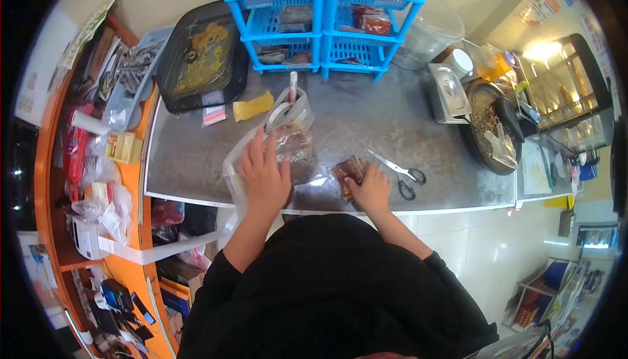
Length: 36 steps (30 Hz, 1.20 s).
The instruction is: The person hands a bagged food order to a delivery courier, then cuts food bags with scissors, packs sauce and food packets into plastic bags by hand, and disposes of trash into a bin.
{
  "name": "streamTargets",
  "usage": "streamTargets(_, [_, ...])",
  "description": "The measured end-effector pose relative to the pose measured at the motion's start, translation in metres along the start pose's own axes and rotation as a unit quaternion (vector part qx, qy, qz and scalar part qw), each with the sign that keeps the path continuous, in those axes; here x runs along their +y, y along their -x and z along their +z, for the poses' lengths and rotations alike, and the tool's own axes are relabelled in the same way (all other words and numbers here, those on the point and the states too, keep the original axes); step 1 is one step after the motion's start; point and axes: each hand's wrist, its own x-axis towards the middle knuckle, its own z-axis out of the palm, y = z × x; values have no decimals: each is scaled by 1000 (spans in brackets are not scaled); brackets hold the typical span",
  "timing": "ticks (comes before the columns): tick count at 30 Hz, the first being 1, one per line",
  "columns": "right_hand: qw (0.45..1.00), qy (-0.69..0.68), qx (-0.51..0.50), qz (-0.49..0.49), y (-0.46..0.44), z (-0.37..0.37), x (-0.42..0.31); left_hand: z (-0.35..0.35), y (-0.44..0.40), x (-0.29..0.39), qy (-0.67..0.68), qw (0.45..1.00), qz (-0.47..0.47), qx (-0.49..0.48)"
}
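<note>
The black garment (333, 287) is filling the space nearest the camera, on the near side of the scissors (404, 172). The brown packet (343, 170) is lying to the left of the scissors on the metal surface (353, 110), and the right hand (371, 189) is resting between the two. Its thumb is overlapping the packet's edge; I cannot tell whether the fingers are gripping underneath. Farther left of the scissors, the plastic bag (297, 150) is bulging with shiny dark contents, and the left hand (265, 172) is lying over its near side, fingers stretched out and a little apart.

For good handling, the right hand is probably best pinching the packet by one firm edge, since the glossy wrap could be slipping on smooth metal. The left fingers would be doing well bracing the bag lightly rather than pressing, as thin plastic is likely to be bunching under a palm. The scissors are pointing their tip just past the right fingers, so that side is calling for care.
</note>
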Motion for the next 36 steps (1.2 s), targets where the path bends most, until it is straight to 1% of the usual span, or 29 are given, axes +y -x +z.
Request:
streamTargets(1, [999, -8, 21, 29, -2, -1, -5, -1, 2, -6, -28, 999, -14, -16])
streamTargets(2, [995, -34, 87, -40, -4, -6, -13, -3, 4, -13, -56, 997, -29, -32])
streamTargets(3, [980, -62, 152, -109, -8, -14, -23, -5, 6, -19, -85, 994, -43, -48])
streamTargets(4, [956, -90, 217, -174, -13, -21, -33, -9, 7, -22, -82, 991, -58, -83])
streamTargets(6, [911, -207, 159, -320, -41, -31, -65, -19, 7, -24, -71, 981, -89, -155])
streamTargets(7, [875, -263, 126, -387, -54, -34, -84, -18, 10, -26, -65, 984, -81, -147])
streamTargets(9, [828, -224, 123, -499, -78, -39, -124, -14, 11, -32, -57, 988, -66, -124])
streamTargets(10, [873, -146, 36, -463, -85, -39, -140, -12, 10, -34, -82, 993, -29, -82])
streamTargets(11, [904, -65, -49, -419, -90, -40, -154, -10, 5, -34, -107, 993, 12, -40])
streamTargets(12, [920, 17, -132, -369, -94, -41, -164, -8, 1, -36, -132, 990, 53, 3])
streamTargets(15, [931, 150, -195, -269, -94, -42, -175, 0, -5, -39, -122, 991, 62, 17])
streamTargets(18, [954, 149, -112, -234, -86, -15, -168, 1, 0, -40, -109, 990, 61, -61])
streamTargets(21, [925, 248, -130, -257, -78, -8, -170, 8, 10, -40, -91, 991, 82, -48])
streamTargets(24, [924, 266, -100, -256, -81, 19, -161, 16, 19, -39, -97, 990, 94, -39])
streamTargets(27, [917, 245, -218, -226, -93, 25, -155, 20, 24, -38, -101, 991, 91, -23])
streamTargets(33, [931, 154, -173, -283, -73, 4, -136, 5, 27, -35, -87, 994, 57, -41])
streamTargets(34, [937, 74, -171, -294, -71, -4, -134, 1, 27, -35, -89, 995, 37, -37])
streamTargets(36, [932, -87, -166, -310, -65, -26, -134, -10, 28, -35, -93, 995, -3, -32])
